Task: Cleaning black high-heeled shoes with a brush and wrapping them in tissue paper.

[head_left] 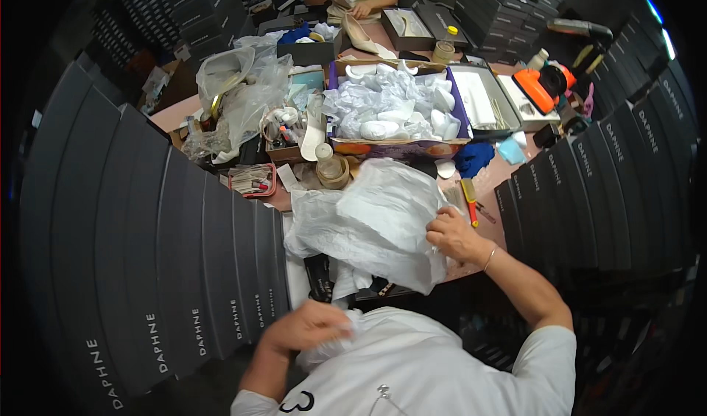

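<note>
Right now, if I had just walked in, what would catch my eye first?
Probably the big crumpled sheet of white tissue paper in the middle, its right edge in the grip of the right hand, while the left hand clutches more white paper near the chest. Behind it sits an open cardboard box of white shoe inserts and wrapping. Tall stacks of dark shoe boxes wall in both sides.

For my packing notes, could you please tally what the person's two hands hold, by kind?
Large white tissue paper sheet, gripped by the right hand: 1
Crumpled white tissue paper wad, clutched by the left hand: 1
Total: 2
</note>
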The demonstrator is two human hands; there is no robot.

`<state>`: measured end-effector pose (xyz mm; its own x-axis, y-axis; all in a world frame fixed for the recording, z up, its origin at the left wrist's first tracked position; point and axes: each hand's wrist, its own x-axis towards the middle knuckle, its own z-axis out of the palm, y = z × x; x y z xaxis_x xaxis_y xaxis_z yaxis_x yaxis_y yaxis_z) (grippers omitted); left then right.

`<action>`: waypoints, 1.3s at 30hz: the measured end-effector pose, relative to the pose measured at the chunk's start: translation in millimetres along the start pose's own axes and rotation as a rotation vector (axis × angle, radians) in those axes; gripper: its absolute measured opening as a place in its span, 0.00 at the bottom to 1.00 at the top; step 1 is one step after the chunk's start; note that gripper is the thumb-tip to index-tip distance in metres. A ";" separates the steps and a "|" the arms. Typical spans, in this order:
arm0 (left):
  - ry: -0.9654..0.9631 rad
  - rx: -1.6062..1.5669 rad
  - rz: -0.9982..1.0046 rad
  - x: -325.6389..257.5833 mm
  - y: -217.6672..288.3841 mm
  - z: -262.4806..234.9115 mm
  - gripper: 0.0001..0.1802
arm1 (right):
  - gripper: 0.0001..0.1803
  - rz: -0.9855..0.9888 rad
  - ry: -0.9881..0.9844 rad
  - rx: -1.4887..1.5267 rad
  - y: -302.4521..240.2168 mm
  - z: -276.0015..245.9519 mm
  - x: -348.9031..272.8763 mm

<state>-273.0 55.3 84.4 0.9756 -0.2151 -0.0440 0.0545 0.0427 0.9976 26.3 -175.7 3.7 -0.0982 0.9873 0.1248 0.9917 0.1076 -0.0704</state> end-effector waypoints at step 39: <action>0.479 0.210 0.226 88.3 -35.6 -31.2 0.52 | 0.10 0.447 0.644 0.805 -65.9 -139.0 116.8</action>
<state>-182.1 65.2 43.3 0.9483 0.2452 0.2016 -0.1628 -0.1696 0.9720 -39.0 -83.7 160.5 0.5450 0.7368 0.4001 0.5618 0.0333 -0.8266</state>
